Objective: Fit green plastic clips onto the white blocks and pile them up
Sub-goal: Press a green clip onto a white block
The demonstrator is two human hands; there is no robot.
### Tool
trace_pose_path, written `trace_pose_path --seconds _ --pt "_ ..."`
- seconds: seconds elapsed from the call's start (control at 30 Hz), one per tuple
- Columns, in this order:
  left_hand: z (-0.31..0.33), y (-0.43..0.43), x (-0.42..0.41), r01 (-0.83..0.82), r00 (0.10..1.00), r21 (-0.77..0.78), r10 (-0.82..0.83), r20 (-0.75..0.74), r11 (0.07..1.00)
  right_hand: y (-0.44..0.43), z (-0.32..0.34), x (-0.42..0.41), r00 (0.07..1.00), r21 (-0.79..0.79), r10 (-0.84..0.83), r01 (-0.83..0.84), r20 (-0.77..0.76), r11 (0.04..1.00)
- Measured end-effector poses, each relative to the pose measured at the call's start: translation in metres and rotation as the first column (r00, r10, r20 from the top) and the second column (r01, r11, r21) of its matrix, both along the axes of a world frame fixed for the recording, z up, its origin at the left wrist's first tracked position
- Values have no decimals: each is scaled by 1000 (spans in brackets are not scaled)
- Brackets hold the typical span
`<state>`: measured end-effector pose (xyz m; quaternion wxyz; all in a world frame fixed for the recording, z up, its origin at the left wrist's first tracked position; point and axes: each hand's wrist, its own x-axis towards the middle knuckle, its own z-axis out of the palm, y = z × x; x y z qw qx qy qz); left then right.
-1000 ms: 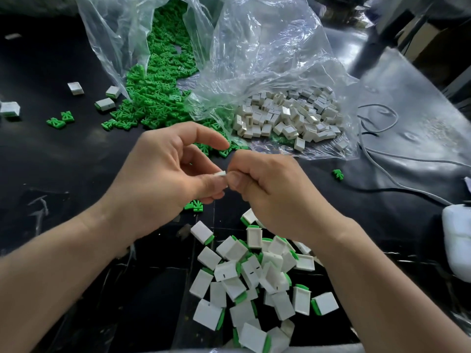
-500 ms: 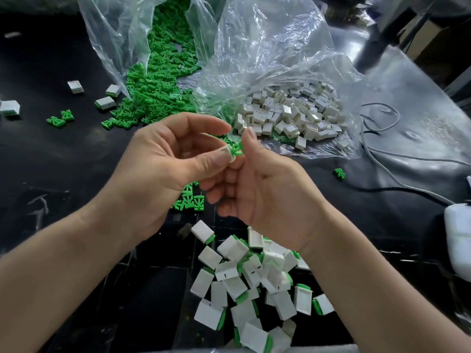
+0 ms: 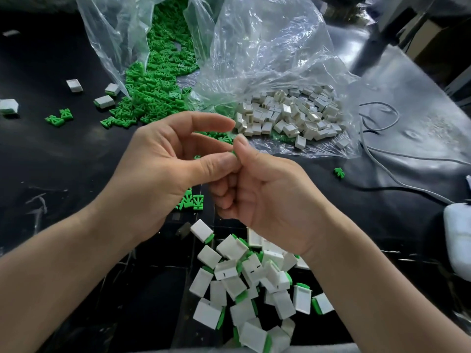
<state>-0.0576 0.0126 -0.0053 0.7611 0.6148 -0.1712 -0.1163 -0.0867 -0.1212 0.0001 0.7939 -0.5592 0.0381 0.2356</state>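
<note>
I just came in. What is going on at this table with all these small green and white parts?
A person is assembling small parts by hand. The left hand and the right hand meet above the black table and pinch one green clip between their fingertips; no white block shows in the hands at this moment. Loose clips and bare white blocks spill from clear bags farther back. A pile of finished blocks, clips fitted, lies nearest the person.
</note>
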Motion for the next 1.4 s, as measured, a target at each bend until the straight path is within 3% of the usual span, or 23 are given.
trace_pose_path --seconds 0.27,0.63,1.07,1.4 --pt "1 2 2 -21 998 -11 21 -57 1000 -1 -3 1 1000 -88 2 1 31 996" --pt "1 0 -1 -25 998 -67 21 -61 997 1 -4 3 999 59 24 -25 24 998" --pt "-1 0 0 -39 998 1 39 -56 999 2 -8 -1 986 -161 16 11 164 987" --pt "-5 -5 0 -25 992 -90 14 -123 996 9 -16 -2 938 -512 -3 191 346 837"
